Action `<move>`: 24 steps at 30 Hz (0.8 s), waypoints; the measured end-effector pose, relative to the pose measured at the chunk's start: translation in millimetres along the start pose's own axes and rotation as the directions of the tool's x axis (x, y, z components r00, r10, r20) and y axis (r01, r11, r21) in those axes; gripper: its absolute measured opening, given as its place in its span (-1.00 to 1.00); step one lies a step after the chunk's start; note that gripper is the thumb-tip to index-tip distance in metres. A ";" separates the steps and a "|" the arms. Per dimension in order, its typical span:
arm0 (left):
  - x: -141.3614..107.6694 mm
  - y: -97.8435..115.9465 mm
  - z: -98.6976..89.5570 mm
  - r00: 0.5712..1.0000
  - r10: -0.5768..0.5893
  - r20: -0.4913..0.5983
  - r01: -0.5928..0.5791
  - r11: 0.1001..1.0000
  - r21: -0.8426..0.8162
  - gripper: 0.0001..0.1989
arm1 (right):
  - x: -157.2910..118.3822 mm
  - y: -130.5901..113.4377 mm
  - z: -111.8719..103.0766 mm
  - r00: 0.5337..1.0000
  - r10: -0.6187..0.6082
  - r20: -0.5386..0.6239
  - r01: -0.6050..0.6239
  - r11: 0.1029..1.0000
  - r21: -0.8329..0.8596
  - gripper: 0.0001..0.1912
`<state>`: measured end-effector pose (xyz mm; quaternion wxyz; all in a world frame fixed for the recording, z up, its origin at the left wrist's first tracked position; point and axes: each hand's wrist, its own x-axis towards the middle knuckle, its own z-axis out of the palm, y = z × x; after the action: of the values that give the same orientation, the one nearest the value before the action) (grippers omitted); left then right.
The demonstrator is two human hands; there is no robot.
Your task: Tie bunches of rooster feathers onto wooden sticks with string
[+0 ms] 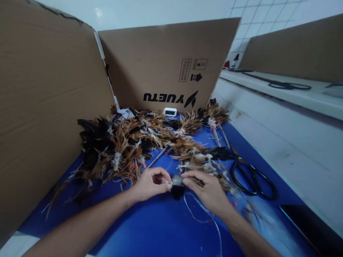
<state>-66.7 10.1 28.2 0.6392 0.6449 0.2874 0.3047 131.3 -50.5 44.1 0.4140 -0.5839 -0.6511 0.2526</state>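
Observation:
Near the middle of the blue table, my left hand (154, 184) pinches the pale quill end of a small feather tuft (176, 180), thumb against fingertips. My right hand (204, 187) grips the tuft's other side with thumb and fingers. The tuft is grey and fluffy, with a dark lower part. Below my right hand, a thin white string (202, 209) trails loosely over the table. Just beyond both hands lies a wide heap of brown, black and white feathers (126, 145). A thin stick (157, 157) leans out of the heap behind my left hand.
Black-handled scissors (252, 176) lie at the right, with a dark flat object (311, 227) nearer. Cardboard panels (165, 64) wall the back and left. A small white digital device (170, 112) stands at the back. On the right ledge rests another pair of scissors (288, 85).

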 end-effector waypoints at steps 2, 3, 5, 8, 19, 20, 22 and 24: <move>2.4 -1.3 -0.5 0.993 0.027 -0.114 -0.025 1.000 0.011 -0.82 | 1.4 -1.3 -8.4 0.998 -0.044 -0.040 0.042 0.998 -0.044 -0.83; 3.6 -1.3 -1.0 0.983 0.048 -0.179 -0.045 0.999 0.021 -0.83 | 2.0 -2.0 -13.5 0.996 -0.073 -0.060 0.069 0.995 -0.076 -0.83; 6.2 -0.7 -2.6 0.948 0.091 -0.305 -0.077 0.995 0.059 -0.84 | 2.9 -3.3 -23.8 0.989 -0.134 -0.059 0.123 0.979 -0.160 -0.86; 9.8 -1.5 -6.6 0.890 0.126 -0.439 -0.077 0.989 0.128 -0.85 | 1.9 -5.1 -34.2 0.983 -0.179 0.037 0.182 0.940 -0.290 -0.90; 12.8 -12.5 -17.9 0.819 0.254 -0.515 -0.010 0.904 0.428 -0.86 | -10.2 -3.8 -16.5 0.934 -0.091 0.344 0.257 0.842 -0.474 -0.84; 12.8 -12.0 -17.9 0.816 0.259 -0.518 -0.004 0.897 0.442 -0.86 | -10.0 -4.5 -15.2 0.935 -0.096 0.340 0.259 0.842 -0.474 -0.86; 13.0 -11.3 -17.9 0.808 0.267 -0.525 0.013 0.883 0.469 -0.87 | -9.4 -5.9 -11.4 0.945 -0.130 0.300 0.271 0.824 -0.497 -0.96; 13.6 -11.3 -18.3 0.801 0.274 -0.532 0.024 0.874 0.486 -0.88 | -8.9 -6.3 -5.2 0.940 -0.191 0.284 0.321 0.783 -0.533 -0.84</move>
<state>-71.5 32.6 17.2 0.3212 0.6722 0.4902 0.4523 132.0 -61.2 49.8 0.1778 -0.5557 -0.8107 0.0484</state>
